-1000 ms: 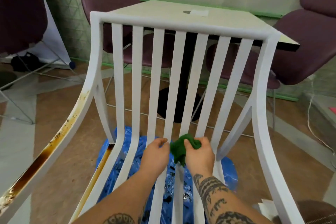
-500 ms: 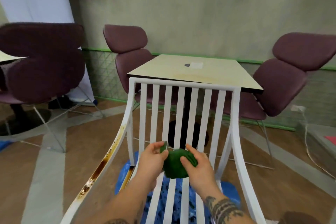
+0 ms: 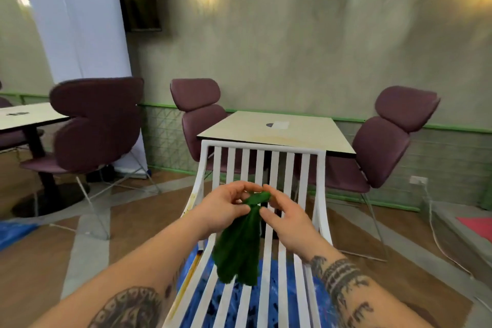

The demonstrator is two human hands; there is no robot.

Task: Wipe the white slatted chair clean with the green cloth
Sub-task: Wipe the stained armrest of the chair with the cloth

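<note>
The white slatted chair (image 3: 262, 147) stands in the lower centre of the frame, with blue sheeting (image 3: 269, 298) on the floor beneath it.

Left side: brown staining (image 3: 192, 196) runs along the chair's left side rail, so the wiping is judged unfinished.

Centre: the left hand (image 3: 226, 208) has its fingers curled, pinching the gathered top of the green cloth (image 3: 239, 245). The cloth hangs in a loose bundle in front of the slats and appears to be held apart from the chair.

Right of centre: the right hand (image 3: 288, 224) has its fingers loosely spread, with the index tip touching the cloth's upper end. No closed grip shows.

Recommendation: fold the cloth into a flat pad with a fresh face outward. Then work the stained rail along its length, refolding as the face soils.
</note>
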